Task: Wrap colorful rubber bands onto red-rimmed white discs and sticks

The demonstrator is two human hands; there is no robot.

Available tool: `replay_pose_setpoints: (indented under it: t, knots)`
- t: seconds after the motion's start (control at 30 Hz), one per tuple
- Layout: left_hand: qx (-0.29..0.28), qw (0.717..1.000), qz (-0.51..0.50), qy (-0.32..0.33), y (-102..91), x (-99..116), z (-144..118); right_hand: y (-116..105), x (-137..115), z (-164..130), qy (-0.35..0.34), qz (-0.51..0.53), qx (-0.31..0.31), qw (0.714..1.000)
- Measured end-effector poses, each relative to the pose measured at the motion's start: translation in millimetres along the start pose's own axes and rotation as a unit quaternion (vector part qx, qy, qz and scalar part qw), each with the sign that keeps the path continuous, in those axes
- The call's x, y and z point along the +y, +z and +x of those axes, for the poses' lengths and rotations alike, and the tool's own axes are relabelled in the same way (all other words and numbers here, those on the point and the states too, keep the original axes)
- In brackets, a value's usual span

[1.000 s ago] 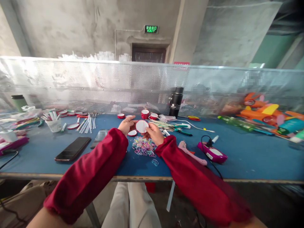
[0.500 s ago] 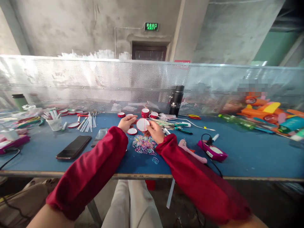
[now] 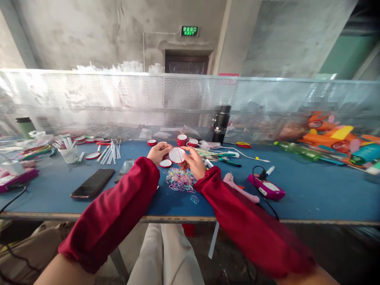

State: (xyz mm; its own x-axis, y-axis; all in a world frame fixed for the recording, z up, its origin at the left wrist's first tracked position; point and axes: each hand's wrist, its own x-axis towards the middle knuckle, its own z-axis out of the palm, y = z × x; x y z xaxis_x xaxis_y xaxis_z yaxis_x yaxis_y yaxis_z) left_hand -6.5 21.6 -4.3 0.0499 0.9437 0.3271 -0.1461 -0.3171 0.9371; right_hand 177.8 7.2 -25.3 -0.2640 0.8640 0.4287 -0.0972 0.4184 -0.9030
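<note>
Both my hands hold a small round white disc with a red rim (image 3: 177, 154) above the blue table (image 3: 311, 194). My left hand (image 3: 158, 152) grips its left edge and my right hand (image 3: 192, 161) grips its right edge. A thin red line crosses the disc's face. A pile of small coloured rubber bands (image 3: 179, 180) lies on the table just below my hands. Another red-rimmed disc (image 3: 165, 163) rests flat under my left hand. Both arms wear dark red sleeves.
A black phone (image 3: 92, 183) and a second phone (image 3: 126, 168) lie to the left. White sticks (image 3: 109, 153) and a cup (image 3: 69, 154) sit further left. A black flask (image 3: 221, 124), pliers (image 3: 228, 161), a pink glue gun (image 3: 240, 190) and a magenta device (image 3: 267, 187) are on the right. Perforated metal screen behind.
The disc has tilted slightly and shifted a little up between my hands; the view has drifted a bit. Both hands keep their hold.
</note>
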Motion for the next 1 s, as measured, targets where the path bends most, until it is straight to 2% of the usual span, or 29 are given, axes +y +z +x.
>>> replay_pose_setpoints:
  t: [0.13,0.3,0.43,0.57,0.7,1.0]
  knots:
    - [0.005,0.999,0.036,0.028,2.9,-8,3,7,2,-1,0.007,0.030,-0.003,1.000]
    - [0.092,0.971,0.137,0.171,4.7,-15,11,17,7,-4,-0.023,0.023,-0.041,0.999]
    - [0.111,0.973,0.121,0.162,7.1,-13,10,19,10,-5,-0.078,-0.031,-0.031,0.996]
    - [0.099,0.974,0.100,0.178,8.5,-14,9,19,14,-5,-0.110,-0.060,-0.017,0.992]
    - [0.079,0.969,0.096,0.215,8.2,-17,9,21,14,-6,-0.118,-0.074,-0.013,0.990]
    - [0.090,0.962,0.089,0.240,11.7,-15,6,23,14,-7,-0.121,-0.076,-0.008,0.990]
